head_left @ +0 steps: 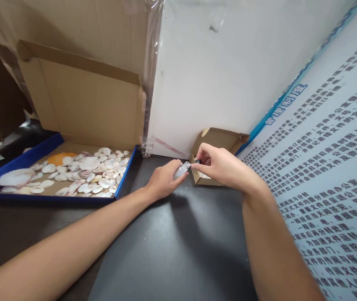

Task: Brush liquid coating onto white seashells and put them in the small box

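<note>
My left hand (165, 179) is closed round a small, pale translucent bottle (182, 169) with a clear narrow tip pointing right. Close to that tip, my right hand (217, 164) pinches a small black piece (198, 161); its exact kind is too small to make out. Both hands meet just above the dark tabletop (178, 246). Behind and below my right hand stands a small open cardboard box (199, 180) with its lid raised. Something white shows inside it, mostly hidden by the hand.
At the left, a blue-edged shallow box (127, 173) holds many pale seashells (87, 167) and an orange shell (60, 158). Its cardboard lid (90, 100) leans upright behind. A white board (203, 75) stands at the back, and a printed sign (329, 167) rises along the right.
</note>
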`<control>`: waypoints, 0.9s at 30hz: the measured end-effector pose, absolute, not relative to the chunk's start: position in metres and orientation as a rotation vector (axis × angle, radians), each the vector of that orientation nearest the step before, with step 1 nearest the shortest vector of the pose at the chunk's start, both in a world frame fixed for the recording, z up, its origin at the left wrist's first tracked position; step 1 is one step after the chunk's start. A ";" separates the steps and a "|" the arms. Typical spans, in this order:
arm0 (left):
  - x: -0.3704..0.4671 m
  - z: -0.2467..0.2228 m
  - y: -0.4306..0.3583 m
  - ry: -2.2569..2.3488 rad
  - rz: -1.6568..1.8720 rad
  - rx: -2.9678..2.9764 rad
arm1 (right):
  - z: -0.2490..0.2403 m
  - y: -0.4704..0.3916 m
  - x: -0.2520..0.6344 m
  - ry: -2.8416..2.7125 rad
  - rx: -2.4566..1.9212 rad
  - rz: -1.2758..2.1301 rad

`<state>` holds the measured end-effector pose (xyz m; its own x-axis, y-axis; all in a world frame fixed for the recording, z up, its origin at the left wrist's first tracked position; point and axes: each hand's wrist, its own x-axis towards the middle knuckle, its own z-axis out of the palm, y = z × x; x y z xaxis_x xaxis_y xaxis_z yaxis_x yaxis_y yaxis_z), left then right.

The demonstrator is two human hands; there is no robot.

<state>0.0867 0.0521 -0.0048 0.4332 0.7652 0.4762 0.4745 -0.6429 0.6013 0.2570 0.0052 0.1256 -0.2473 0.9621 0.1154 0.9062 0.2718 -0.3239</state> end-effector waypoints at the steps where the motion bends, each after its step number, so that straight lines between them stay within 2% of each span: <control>1: 0.087 -0.005 0.052 1.050 1.059 2.312 | 0.126 0.005 0.258 -2.258 -1.723 0.279; 16: 0.086 -0.005 0.053 0.973 1.011 2.350 | 0.122 0.009 0.258 -2.313 -1.786 0.323; 23: 0.085 -0.006 0.054 1.027 0.940 2.356 | 0.119 0.013 0.259 -2.268 -1.785 0.133; 27: 0.084 -0.007 0.056 1.045 0.932 2.329 | 0.124 0.011 0.263 -2.240 -1.791 0.151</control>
<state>0.0835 0.0559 -0.0070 0.4923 0.7711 0.4038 0.4887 -0.6288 0.6049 0.2626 0.0107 0.1237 -0.2000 0.9693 0.1434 0.9412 0.2307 -0.2468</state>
